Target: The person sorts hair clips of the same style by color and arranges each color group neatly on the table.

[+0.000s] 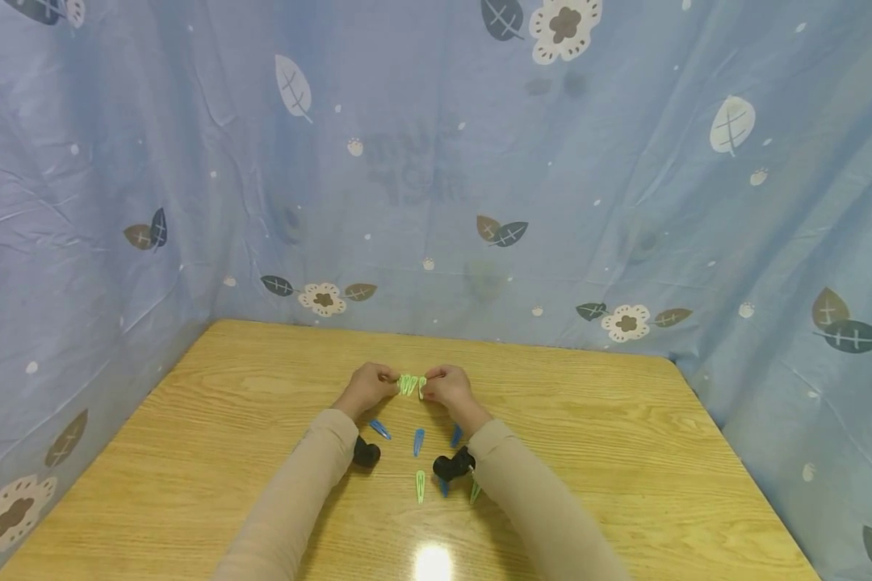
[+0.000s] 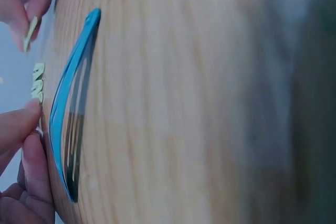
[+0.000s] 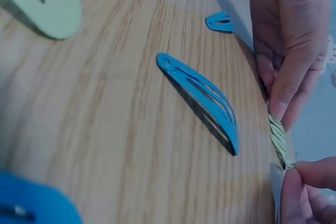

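Observation:
Near the back middle of the table, a short row of light green snap hair clips point(image 1: 407, 384) lies side by side. My left hand point(image 1: 369, 386) holds the left end of this row between thumb and fingertip, seen closer in the right wrist view, where the row point(image 3: 278, 137) is slanted and overlapping. At the row's right end, my right hand point(image 1: 449, 387) pinches a single green hair clip point(image 1: 422, 387). The left wrist view shows that clip point(image 2: 30, 34) raised and apart from the row. Fingers hide part of the end clips.
Nearer me lie blue hair clips point(image 1: 418, 442), several in all, and green ones point(image 1: 420, 486). Some are partly covered by my right forearm and its black wrist camera point(image 1: 454, 466). The wooden table point(image 1: 610, 452) meets a blue patterned curtain point(image 1: 421, 161) behind and at both sides.

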The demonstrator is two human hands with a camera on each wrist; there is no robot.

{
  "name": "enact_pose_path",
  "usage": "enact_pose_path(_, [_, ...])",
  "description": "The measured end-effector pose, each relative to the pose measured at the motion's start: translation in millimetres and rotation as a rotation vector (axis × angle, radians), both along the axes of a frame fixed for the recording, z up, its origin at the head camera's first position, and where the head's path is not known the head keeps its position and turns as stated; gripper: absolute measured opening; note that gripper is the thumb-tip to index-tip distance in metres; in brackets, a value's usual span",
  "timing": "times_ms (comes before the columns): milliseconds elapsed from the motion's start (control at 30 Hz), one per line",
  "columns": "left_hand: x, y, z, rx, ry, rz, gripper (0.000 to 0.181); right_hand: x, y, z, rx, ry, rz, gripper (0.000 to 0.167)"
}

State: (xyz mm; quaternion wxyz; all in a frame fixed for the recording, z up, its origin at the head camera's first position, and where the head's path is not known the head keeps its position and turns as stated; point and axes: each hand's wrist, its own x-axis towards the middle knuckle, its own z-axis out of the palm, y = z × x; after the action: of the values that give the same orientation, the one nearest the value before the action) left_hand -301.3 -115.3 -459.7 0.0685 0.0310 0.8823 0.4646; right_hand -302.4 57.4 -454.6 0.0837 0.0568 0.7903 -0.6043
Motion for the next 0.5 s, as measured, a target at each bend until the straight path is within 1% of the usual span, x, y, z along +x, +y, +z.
enact_pose_path(100, [-0.1,0.1,-0.6,0.002,0.014,-0.006,0.029,-1.0,-3,-1.7,0.024,0.002,-0.015,0.021])
enact_pose_path(300, [0.5,0.3,-0.4,-0.003,0.027,-0.004,0.028,-0.3,-8,1.9,0.142,0.026,-0.025,0.018])
enact_pose_path(367, [0.3,0.6,-0.3,-0.003,0.023,-0.001,0.029,-0.4,-10,3.0,0.171,0.038,-0.027,0.017])
enact_pose_path(500, [0.5,1.0,-0.8,0.001,0.005,0.002,0.029,-1.0,-12,3.3,0.198,0.045,-0.038,0.015])
